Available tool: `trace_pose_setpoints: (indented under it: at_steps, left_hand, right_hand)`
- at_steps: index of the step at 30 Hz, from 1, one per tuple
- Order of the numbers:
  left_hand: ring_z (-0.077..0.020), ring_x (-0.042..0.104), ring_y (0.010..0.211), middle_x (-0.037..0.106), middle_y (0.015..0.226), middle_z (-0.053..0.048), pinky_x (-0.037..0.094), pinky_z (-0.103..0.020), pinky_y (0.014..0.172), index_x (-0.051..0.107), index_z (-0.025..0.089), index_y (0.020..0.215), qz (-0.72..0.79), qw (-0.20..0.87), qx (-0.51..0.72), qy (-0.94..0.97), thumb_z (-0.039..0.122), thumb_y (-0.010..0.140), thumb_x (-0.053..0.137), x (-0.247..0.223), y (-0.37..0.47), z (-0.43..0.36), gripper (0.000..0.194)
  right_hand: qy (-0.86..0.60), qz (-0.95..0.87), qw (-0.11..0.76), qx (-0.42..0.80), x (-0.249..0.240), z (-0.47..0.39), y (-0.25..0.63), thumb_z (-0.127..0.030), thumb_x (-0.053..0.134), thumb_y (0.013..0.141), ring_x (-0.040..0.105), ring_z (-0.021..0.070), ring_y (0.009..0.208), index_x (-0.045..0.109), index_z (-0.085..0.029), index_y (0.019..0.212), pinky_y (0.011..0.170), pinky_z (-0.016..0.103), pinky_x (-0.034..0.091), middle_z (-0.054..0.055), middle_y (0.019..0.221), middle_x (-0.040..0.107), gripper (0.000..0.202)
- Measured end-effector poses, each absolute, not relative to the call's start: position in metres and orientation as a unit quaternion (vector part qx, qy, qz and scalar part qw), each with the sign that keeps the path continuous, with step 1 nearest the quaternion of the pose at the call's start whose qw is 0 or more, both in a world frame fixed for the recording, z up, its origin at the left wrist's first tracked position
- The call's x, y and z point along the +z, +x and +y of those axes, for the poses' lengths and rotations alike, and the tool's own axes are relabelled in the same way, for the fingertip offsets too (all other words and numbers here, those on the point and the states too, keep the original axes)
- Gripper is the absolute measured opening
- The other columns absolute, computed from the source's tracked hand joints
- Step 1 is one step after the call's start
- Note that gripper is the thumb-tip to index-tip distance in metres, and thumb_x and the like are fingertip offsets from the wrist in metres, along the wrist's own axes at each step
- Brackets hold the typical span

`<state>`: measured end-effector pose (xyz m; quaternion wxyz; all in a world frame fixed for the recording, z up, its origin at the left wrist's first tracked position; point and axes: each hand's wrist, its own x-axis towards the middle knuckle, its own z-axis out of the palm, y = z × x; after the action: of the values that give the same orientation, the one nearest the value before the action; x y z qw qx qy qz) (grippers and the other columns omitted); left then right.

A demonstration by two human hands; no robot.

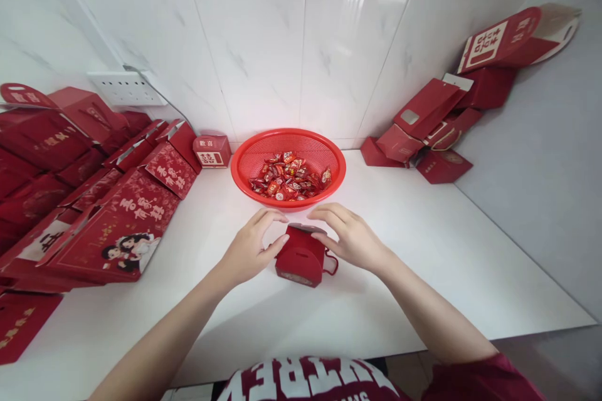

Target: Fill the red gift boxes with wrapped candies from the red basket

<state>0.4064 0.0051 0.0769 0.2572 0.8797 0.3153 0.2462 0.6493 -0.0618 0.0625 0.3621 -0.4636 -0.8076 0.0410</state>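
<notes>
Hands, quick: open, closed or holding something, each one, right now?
Left hand: open, loosely curved beside the small red box; contact can't be told.
Right hand: open, loosely curved at the box's other side; contact can't be told.

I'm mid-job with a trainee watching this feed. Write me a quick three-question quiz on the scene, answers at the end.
1. What lies in the red basket? A) rolled ribbons B) wrapped packets C) loose coins
2. Which is nearer the cord handle of the small red box: the left hand or the right hand?
3. True or false: that box stands farther from the person than the basket.

Key: 1 B; 2 right hand; 3 false, the box is nearer.
</notes>
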Motion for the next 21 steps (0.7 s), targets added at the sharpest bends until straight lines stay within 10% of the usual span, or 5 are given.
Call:
trace_pose_setpoints:
  at_steps: [12,21]
  left_hand:
    - [-0.0195,0.067,0.084,0.074,0.093,-0.003,0.050,-0.028,0.071,0.071,0.022,0.090,0.356,0.325,0.231,0.845,0.034,0.090,0.058,0.078,0.436,0.020,0.018]
    - [-0.0195,0.067,0.087,0.075,0.096,-0.002,0.050,-0.025,0.068,0.073,0.022,0.093,0.371,0.354,0.226,0.828,0.034,0.094,0.053,0.069,0.430,0.021,0.024]
  right_hand:
    - [-0.507,-0.726,0.391,0.250,0.059,-0.031,0.638,-0.026,0.065,0.091,0.064,0.0137,0.072,0.071,-0.021,0.088,0.071,0.027,0.053,0.001,0.082,0.071,0.008]
    - [-0.498,-0.774,0.358,0.158,0.063,-0.046,0.643,-0.022,0.062,0.093,0.061,0.0185,0.082,0.063,-0.021,0.096,0.074,0.032,0.051,0.005,0.093,0.066,0.004]
